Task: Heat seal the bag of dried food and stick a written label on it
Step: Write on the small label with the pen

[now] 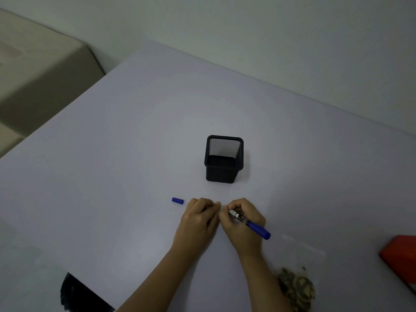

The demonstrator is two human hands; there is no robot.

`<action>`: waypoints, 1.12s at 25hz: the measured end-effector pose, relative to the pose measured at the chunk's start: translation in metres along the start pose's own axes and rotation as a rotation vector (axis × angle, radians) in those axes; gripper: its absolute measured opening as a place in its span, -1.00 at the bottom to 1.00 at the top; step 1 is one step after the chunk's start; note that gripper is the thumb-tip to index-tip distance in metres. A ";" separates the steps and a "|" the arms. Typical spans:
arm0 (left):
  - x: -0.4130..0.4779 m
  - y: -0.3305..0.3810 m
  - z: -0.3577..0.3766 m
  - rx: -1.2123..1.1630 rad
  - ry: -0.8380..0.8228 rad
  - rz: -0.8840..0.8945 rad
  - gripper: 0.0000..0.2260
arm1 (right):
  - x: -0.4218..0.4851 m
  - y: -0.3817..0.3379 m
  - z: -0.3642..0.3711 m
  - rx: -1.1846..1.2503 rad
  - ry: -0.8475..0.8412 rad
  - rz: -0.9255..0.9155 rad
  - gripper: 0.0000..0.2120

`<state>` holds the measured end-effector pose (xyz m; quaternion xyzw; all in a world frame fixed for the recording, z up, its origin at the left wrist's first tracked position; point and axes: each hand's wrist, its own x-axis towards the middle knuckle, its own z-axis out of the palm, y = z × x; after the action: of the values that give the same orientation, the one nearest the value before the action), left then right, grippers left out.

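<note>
A blue marker point(252, 225) lies across my right hand point(242, 221), held between its curled fingers with the white tip pointing up-left. My left hand point(199, 218) sits beside it, fingers curled. Both hands pinch a small pale label point(221, 207) between their fingertips; most of it is hidden. The marker's blue cap point(177, 200) lies on the table left of my left hand. A clear bag of dried food point(297, 282) lies flat at the lower right, its brown contents bunched at the near end.
A black mesh pen holder point(224, 159) stands upright just beyond my hands. A red object point(399, 255) sits at the right edge. A dark object point(76, 293) lies at the near left edge. The pale table point(112, 154) meets a wall behind.
</note>
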<state>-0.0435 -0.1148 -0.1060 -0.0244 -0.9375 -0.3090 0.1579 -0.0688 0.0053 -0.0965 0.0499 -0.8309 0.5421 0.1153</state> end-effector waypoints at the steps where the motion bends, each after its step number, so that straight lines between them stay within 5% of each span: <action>1: 0.000 0.000 0.000 -0.002 0.001 0.003 -0.74 | -0.001 0.000 0.001 -0.011 -0.006 -0.024 -0.87; 28: 0.000 0.001 0.000 0.016 0.003 0.009 -0.75 | 0.000 0.008 0.004 -0.038 0.069 -0.072 -0.85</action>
<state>-0.0433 -0.1141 -0.1052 -0.0266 -0.9397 -0.3008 0.1609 -0.0706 0.0049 -0.1049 0.0588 -0.8343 0.5230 0.1643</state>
